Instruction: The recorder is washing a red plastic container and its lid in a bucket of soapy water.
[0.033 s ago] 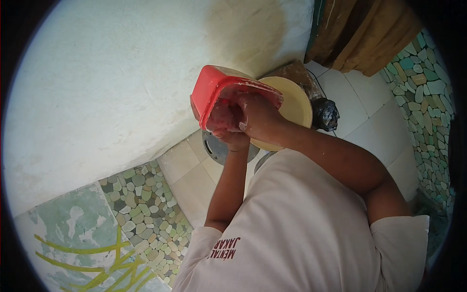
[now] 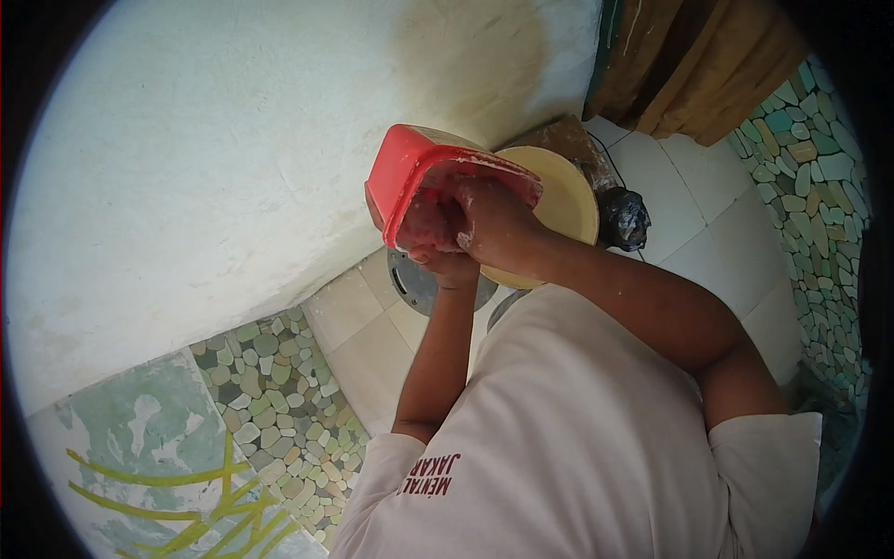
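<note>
Pale floor tiles [image 2: 349, 321] meet a stained whitish wall [image 2: 233, 168], with pebble-patterned flooring [image 2: 279, 401] nearby and a brown curtain [image 2: 708, 84] at upper right; the left hand [image 2: 447, 265] grips a tilted red container [image 2: 391, 177] from below, partly covering a yellow basin [image 2: 568, 200], while the right hand [image 2: 498, 219] reaches inside, its fingertips hidden, so whether it grasps anything I cannot tell

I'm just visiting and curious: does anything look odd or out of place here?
The red container is held tipped rather than upright, with whitish residue on the right hand inside it. A brownish patch, perhaps a stain or shadow, darkens the pale wall.
</note>
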`<state>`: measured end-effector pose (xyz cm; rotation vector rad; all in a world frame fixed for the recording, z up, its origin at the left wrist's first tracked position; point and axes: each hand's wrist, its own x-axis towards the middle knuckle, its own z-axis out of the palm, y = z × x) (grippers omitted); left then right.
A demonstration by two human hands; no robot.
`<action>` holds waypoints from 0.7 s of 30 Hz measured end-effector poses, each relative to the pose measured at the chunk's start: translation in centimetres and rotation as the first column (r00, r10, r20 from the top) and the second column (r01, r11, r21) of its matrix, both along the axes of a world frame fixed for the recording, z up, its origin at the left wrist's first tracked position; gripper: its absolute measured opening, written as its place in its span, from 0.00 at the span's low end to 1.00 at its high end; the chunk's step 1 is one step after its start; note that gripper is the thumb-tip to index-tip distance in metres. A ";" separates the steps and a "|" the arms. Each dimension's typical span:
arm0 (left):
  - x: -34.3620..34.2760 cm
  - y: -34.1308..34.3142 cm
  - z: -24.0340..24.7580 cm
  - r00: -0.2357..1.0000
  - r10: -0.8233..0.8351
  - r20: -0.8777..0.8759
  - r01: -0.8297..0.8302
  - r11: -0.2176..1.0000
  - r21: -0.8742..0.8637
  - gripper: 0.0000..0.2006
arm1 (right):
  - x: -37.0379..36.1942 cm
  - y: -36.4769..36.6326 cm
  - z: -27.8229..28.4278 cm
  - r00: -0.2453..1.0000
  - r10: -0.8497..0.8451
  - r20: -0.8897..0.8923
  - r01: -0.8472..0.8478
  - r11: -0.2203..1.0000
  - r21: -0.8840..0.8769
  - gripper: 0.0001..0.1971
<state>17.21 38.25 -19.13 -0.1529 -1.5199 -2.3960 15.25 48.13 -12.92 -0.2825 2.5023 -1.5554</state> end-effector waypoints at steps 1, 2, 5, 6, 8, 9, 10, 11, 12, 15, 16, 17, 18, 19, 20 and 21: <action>0.0 0.1 -0.2 0.999 0.038 -0.001 -0.038 0.999 -0.019 0.50 | -0.1 -0.1 0.1 0.998 0.006 -0.060 -0.008 0.999 -0.043 0.13; -0.1 0.1 -0.3 0.998 0.069 0.009 -0.068 0.996 -0.049 0.50 | -0.1 -0.3 0.3 0.994 0.002 -0.107 -0.017 0.990 -0.142 0.13; 0.2 0.4 -0.6 0.984 0.179 -0.006 -0.179 0.981 -0.077 0.51 | -0.2 -0.7 0.8 0.991 0.010 -0.133 -0.040 0.973 -0.227 0.14; 0.2 0.3 -0.5 0.985 0.174 -0.005 -0.174 0.982 -0.078 0.51 | -0.2 -0.7 0.9 0.987 0.019 -0.161 -0.058 0.969 -0.240 0.14; -0.2 0.0 -0.1 0.995 0.082 0.049 -0.084 0.996 0.026 0.51 | -0.2 -0.4 1.0 0.995 0.043 -0.090 -0.061 0.973 -0.221 0.14; -0.4 -0.3 0.2 0.995 0.088 0.048 -0.089 0.996 0.024 0.51 | -0.1 -0.1 0.9 0.995 0.063 -0.072 -0.078 0.971 -0.228 0.14; -0.6 -0.5 0.5 0.999 0.035 0.040 -0.038 0.998 0.054 0.51 | -0.1 0.1 0.9 0.995 0.067 -0.075 -0.083 0.970 -0.229 0.14; -0.8 -0.6 0.7 0.999 -0.033 0.026 0.030 0.995 0.092 0.51 | 0.0 0.2 0.9 0.996 0.040 -0.078 -0.052 0.984 -0.168 0.14; -0.7 -0.4 0.7 0.999 -0.019 0.028 0.016 0.996 0.083 0.51 | 0.0 0.2 0.9 1.000 0.012 -0.012 -0.013 0.998 -0.066 0.13; -0.4 0.2 0.5 0.996 0.084 0.016 -0.083 0.994 -0.069 0.52 | 0.0 -0.2 1.2 0.990 -0.016 -0.141 -0.026 0.957 -0.288 0.13; -0.3 0.3 0.3 0.988 0.156 -0.001 -0.155 0.984 -0.086 0.52 | -0.1 -0.4 1.3 0.993 -0.016 -0.113 -0.015 0.963 -0.270 0.13; -0.2 0.3 0.3 0.980 0.196 -0.026 -0.198 0.973 -0.119 0.53 | -0.2 -0.5 1.4 0.993 0.018 -0.119 -0.047 0.969 -0.241 0.14; -0.2 0.2 0.2 0.974 0.226 -0.019 -0.227 0.969 -0.099 0.53 | -0.2 -0.6 1.5 0.987 0.040 -0.156 -0.076 0.970 -0.231 0.14; -0.2 0.0 0.3 0.986 0.169 0.004 -0.168 0.982 -0.083 0.53 | -0.2 -0.6 1.5 0.991 0.051 -0.124 -0.077 0.975 -0.210 0.14; -0.2 -0.3 0.5 0.993 0.114 0.025 -0.112 0.992 -0.064 0.53 | -0.3 -0.5 1.5 0.991 0.043 -0.127 -0.071 0.973 -0.218 0.14; -0.4 -0.3 0.6 0.993 0.117 0.024 -0.115 0.991 -0.063 0.53 | -0.2 -0.4 1.5 0.988 0.036 -0.153 -0.074 0.965 -0.250 0.14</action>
